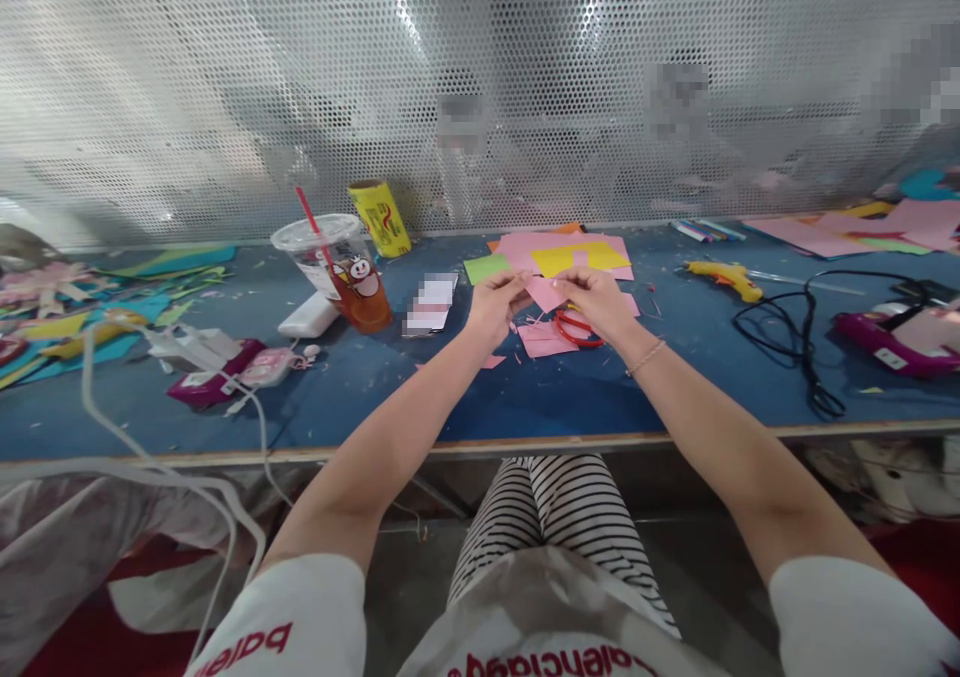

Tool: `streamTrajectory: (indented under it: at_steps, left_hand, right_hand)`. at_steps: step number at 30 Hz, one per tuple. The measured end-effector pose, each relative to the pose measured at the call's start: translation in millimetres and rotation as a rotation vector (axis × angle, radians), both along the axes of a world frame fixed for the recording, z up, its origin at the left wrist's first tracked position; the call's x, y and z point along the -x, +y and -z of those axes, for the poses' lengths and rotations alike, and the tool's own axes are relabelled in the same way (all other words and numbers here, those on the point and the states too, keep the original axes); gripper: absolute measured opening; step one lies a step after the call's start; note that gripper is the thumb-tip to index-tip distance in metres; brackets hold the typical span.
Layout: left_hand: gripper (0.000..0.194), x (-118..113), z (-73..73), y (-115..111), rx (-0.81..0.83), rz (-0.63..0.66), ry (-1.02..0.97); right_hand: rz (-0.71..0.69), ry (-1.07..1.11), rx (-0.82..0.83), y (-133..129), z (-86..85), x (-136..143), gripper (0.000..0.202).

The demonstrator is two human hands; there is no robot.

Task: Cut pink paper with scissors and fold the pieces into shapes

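Between my hands, raised over the blue table, is a small pink paper piece (544, 294). My left hand (496, 307) pinches its left edge, and my right hand (592, 300) pinches its right edge. Just under my right hand lie red-handled scissors (576, 329), partly hidden by the hand. They rest by a pink paper scrap (546, 340). Behind my hands are a large pink sheet (517, 248), a yellow sheet (600, 257) and a green sheet (484, 267).
A drink cup (360, 292) with a red straw, a yellow can (381, 219) and a white-and-black flat item (430, 305) stand or lie left. On the right are a yellow glue gun (726, 279), black cable (806, 347) and purple power strip (889, 345).
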State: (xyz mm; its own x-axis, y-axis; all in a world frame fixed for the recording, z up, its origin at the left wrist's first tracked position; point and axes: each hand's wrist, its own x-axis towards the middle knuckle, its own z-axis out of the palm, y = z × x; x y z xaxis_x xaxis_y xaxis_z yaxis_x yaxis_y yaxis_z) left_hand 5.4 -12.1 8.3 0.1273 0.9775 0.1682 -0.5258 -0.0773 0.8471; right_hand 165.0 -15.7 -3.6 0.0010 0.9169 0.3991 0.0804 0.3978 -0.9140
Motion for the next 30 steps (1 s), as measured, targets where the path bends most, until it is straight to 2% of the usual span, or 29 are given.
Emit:
streamTrajectory:
  at_steps: [10, 14, 18, 26, 30]
  left_hand:
    - [0.020, -0.8, 2.5, 1.7, -0.051, -0.014, 0.066]
    - [0.020, 0.2, 0.2, 1.2, -0.016, -0.003, 0.060]
    - [0.021, 1.2, -0.9, 1.4, 0.032, 0.018, 0.067]
    - [0.026, 1.0, 3.7, 2.4, -0.077, 0.013, 0.280]
    - [0.027, 0.5, 5.6, 1.7, -0.077, 0.054, 0.355]
  right_hand:
    - [-0.008, -0.036, -0.038, -2.8, -1.0, -0.6, 0.031]
    - [0.083, -0.076, -0.102, -2.4, -1.5, -1.4, 0.035]
    - [0.125, 0.009, -0.088, 0.5, -0.6, -3.1, 0.034]
    - [0.062, 0.216, -0.065, 1.1, -2.1, -3.2, 0.027]
    - [0.057, 0.221, -0.041, 0.7, -2.9, -3.2, 0.028]
